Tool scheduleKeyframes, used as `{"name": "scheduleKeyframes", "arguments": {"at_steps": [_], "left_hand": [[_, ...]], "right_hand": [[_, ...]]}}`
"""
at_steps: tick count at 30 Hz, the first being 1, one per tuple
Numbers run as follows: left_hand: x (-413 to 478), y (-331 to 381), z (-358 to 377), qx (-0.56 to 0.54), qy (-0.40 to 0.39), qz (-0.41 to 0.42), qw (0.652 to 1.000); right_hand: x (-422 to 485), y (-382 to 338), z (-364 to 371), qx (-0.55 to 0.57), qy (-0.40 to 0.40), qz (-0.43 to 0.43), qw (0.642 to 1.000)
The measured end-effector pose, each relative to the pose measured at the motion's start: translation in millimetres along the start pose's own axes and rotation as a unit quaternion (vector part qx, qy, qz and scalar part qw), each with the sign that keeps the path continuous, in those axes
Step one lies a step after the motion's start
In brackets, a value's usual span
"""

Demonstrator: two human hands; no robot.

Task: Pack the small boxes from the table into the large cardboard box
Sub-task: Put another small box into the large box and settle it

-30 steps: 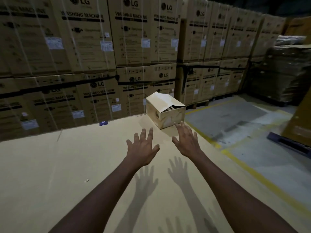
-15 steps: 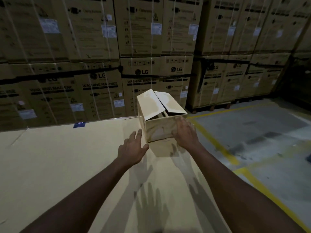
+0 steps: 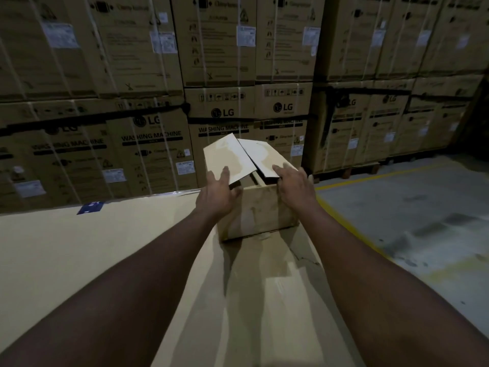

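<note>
A cardboard box (image 3: 260, 211) stands near the right edge of the tan table (image 3: 79, 260), its two top flaps half raised with a dark gap between them. My left hand (image 3: 217, 196) lies against the box's left upper corner, fingers straight and reaching up to the left flap (image 3: 227, 157). My right hand (image 3: 295, 185) rests on the box's right upper edge, fingers straight on the right flap (image 3: 267, 157). What is inside the box is hidden. No small boxes show on the table.
A small blue label (image 3: 90, 207) lies at the table's far edge. Stacked washing-machine cartons (image 3: 148, 144) form a wall right behind the table. To the right is grey floor (image 3: 410, 207) with a yellow line (image 3: 341, 221).
Both hands moved forward and up from the box's lower front onto its top flaps. The view has closed in on the box.
</note>
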State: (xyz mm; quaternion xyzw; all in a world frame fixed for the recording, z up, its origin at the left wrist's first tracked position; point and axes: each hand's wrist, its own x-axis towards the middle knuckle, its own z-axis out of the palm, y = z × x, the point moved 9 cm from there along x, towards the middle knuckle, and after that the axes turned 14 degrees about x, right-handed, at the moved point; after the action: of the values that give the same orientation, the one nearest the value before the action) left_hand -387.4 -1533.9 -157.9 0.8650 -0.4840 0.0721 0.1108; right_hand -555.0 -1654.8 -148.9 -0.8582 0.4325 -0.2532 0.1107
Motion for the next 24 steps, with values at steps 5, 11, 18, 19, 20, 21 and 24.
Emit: {"name": "scheduleKeyframes", "arguments": {"at_steps": [5, 11, 18, 19, 20, 21, 24], "left_hand": [[-14, -7, 0, 0.037, 0.058, 0.071, 0.995], [-74, -40, -10, 0.039, -0.037, 0.094, 0.994], [-207, -120, -49, -0.114, -0.023, -0.086, 0.989], [-230, -136, -52, -0.115, -0.038, -0.125, 0.985], [-252, -152, -56, -0.105, -0.061, -0.151, 0.981], [-272, -167, -60, -0.090, -0.087, -0.164, 0.979], [-336, -205, -78, -0.085, -0.128, -0.188, 0.970]], "right_hand": [[-11, -14, 0, 0.014, 0.048, -0.021, 0.999], [-73, -39, 11, 0.050, -0.013, -0.002, 0.999], [-170, -98, -3, 0.227, -0.063, 0.071, 0.969], [-189, -108, -1, 0.224, -0.082, 0.083, 0.968], [-209, -120, 1, 0.216, -0.108, 0.091, 0.966], [-229, -132, 3, 0.215, -0.133, 0.098, 0.963], [-298, -171, 3, 0.239, -0.179, 0.128, 0.946]]}}
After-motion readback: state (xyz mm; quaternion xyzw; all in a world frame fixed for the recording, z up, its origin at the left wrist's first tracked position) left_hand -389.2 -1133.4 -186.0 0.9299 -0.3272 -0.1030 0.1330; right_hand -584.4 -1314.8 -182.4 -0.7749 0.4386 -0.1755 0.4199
